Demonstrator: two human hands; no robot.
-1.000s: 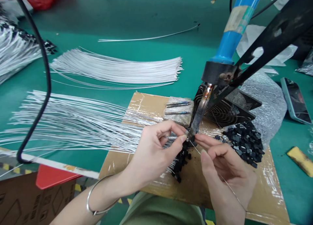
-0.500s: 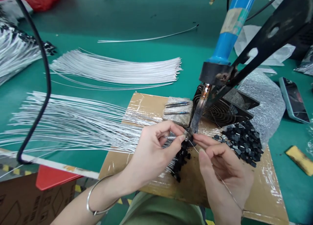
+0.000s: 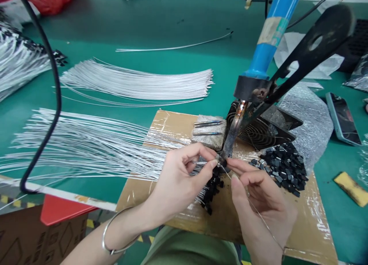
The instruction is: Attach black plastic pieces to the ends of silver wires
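A blue-handled soldering iron (image 3: 264, 54) is fixed in a black metal stand (image 3: 304, 61), its dark tip pointing down. Just left of that tip, my left hand (image 3: 184, 180) pinches a thin white wire (image 3: 200, 163) between thumb and forefinger; its end is mostly hidden by the fingertips. My right hand (image 3: 261, 203) is closed around a strand of solder wire (image 3: 264, 221), which runs across the palm and up to the tip. Below my left fingers lie black connectors (image 3: 211, 196) on the ends of white wires.
Cardboard (image 3: 310, 219) lies under the work. A pile of black connectors (image 3: 287, 167), a black fan (image 3: 258, 132) and a pad with metal tips (image 3: 208, 140) surround the iron. White wire bundles (image 3: 138, 81) spread leftward. A phone (image 3: 343, 119) and yellow sponge (image 3: 350, 188) lie right.
My right hand has shifted very slightly left with the solder wire. The left hand stays at the iron tip, and the view has moved a little.
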